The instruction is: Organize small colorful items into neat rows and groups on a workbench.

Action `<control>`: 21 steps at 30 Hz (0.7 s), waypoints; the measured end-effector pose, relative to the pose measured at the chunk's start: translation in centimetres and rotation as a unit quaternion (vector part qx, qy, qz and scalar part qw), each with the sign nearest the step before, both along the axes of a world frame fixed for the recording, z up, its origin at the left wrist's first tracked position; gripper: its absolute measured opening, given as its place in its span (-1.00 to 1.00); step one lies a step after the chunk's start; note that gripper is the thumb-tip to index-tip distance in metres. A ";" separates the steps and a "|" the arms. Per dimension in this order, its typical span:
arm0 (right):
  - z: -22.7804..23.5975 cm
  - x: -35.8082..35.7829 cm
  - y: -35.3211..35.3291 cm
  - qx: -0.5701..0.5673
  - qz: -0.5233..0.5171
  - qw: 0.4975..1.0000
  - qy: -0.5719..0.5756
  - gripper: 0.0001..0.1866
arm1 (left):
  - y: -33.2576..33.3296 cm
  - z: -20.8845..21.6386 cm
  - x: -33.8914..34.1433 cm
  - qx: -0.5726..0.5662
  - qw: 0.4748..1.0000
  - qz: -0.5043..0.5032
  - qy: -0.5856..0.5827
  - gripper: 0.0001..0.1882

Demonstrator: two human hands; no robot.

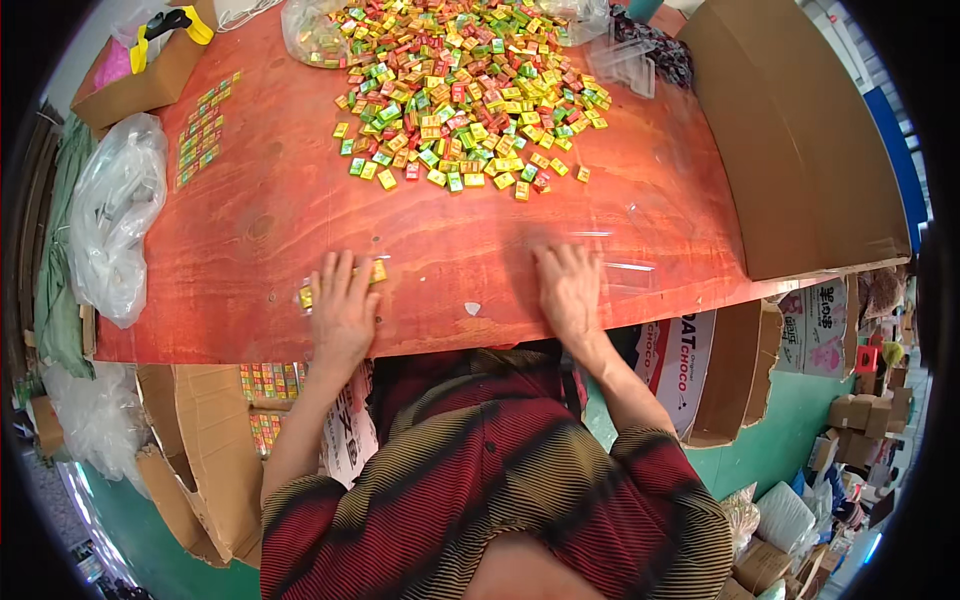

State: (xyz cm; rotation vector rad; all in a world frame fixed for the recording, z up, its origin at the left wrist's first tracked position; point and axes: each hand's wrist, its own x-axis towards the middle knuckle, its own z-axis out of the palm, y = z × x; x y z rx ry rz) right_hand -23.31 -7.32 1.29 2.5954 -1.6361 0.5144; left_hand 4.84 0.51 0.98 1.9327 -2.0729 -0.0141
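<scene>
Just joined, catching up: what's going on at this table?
A person leans over a red-brown wooden table. The left hand lies flat on a few small coloured packets near the front edge. The right hand is spread flat on a clear plastic sheet, blurred. A big heap of small coloured packets covers the far side, with a neat row of packets at far left. Cardboard boxes stand around.

The person wears a short-sleeved knit top with slanting stripes of dark red, black and olive-tan. Both forearms are bare below the sleeves. The left hand [343, 305] and right hand [570, 290] are ungloved, without rings or a watch.
</scene>
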 end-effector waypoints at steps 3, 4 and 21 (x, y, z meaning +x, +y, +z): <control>-0.7 2.3 0.9 -0.012 0.097 0.994 -0.045 -0.70 | -0.2 -0.1 1.5 -0.006 0.999 0.032 -0.003 -0.59; -0.6 3.2 0.9 -0.012 0.095 0.994 -0.046 -0.70 | -0.3 -0.1 1.8 -0.020 0.999 0.049 -0.008 -0.59; -1.0 -6.7 -1.3 -0.043 -0.067 0.996 -0.032 -0.70 | -3.7 -0.5 -9.5 0.006 0.975 -0.194 0.107 -0.45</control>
